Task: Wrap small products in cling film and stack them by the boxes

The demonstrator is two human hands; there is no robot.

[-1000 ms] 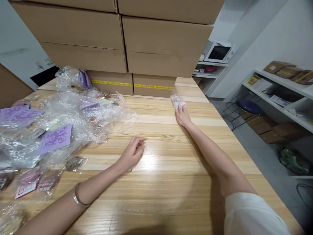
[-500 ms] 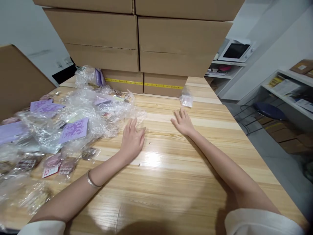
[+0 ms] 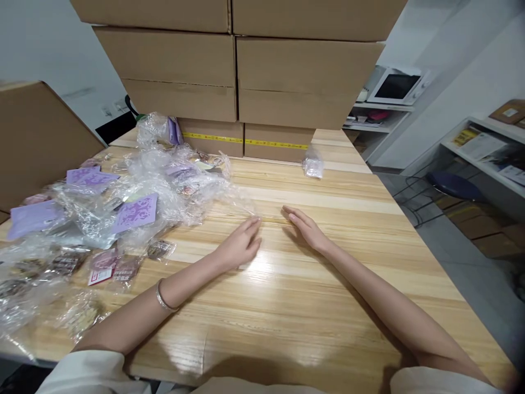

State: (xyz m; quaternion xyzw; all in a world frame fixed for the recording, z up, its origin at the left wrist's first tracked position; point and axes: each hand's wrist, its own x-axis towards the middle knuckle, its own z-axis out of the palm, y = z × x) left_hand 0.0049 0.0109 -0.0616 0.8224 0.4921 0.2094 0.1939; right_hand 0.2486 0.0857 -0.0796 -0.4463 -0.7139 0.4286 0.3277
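Observation:
My left hand, a bracelet on its wrist, is low over the wooden table with its fingers stretched out and the thumb apart. Its fingertips meet the thin edge of a clear plastic wrapper trailing from the heap on the left; whether they hold it I cannot tell. Opposite, a short gap away, my right hand is turned palm inward, fingers extended and nothing in it. Left of my left hand lie a purple-printed packet, a small dark packet and crumpled clear bags.
Stacked cardboard boxes rise along the back of the table. Another cardboard box stands at the left. Near the back right lies a small clear packet. Beyond the right edge are a stool and shelves with a microwave.
My left hand has moved right and slightly nearer, and the wrapper's edge now reaches further right with it. My right hand has come nearer and turned its palm inward. The view has shifted slightly.

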